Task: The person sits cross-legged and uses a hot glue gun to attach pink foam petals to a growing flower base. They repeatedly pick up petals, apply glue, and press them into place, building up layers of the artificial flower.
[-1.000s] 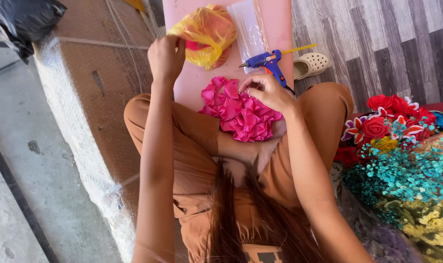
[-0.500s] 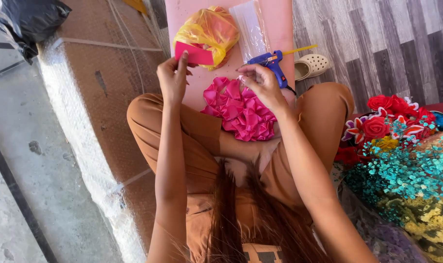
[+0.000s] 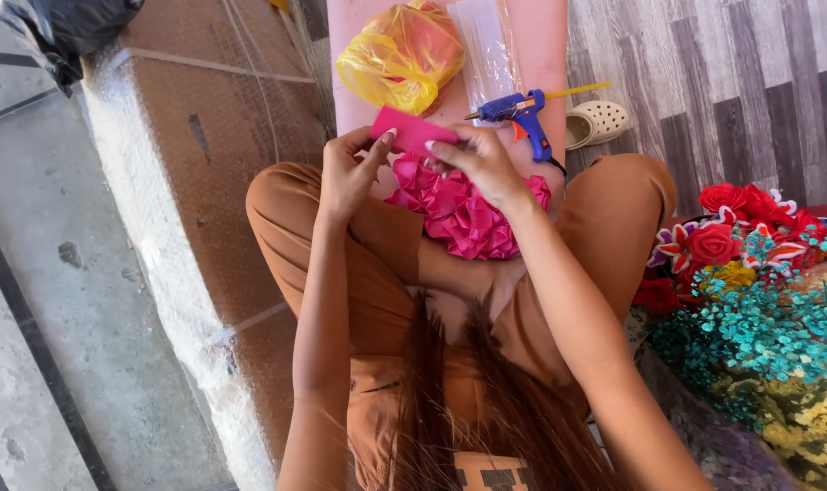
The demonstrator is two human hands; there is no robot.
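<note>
Glue gun [image 3: 521, 116] and yellow bag [image 3: 400, 59] crowd the board [image 3: 550, 36] ahead.

left hand [image 3: 348, 173]: raised over the lap, palm turned inward, thumb and fingertips pinching the left end of a flat pink ribbon strip [image 3: 411, 133] | right hand [image 3: 476, 164]: just right of it, fingers curled, gripping the strip's right end | forearms: both bare, converging far from the body (elbows bent, near the torso)

Bright daylight floods everything. Glare whitens the concrete ledge [image 3: 150, 227] at its edge. Beside it, focus stays sharp.
</note>
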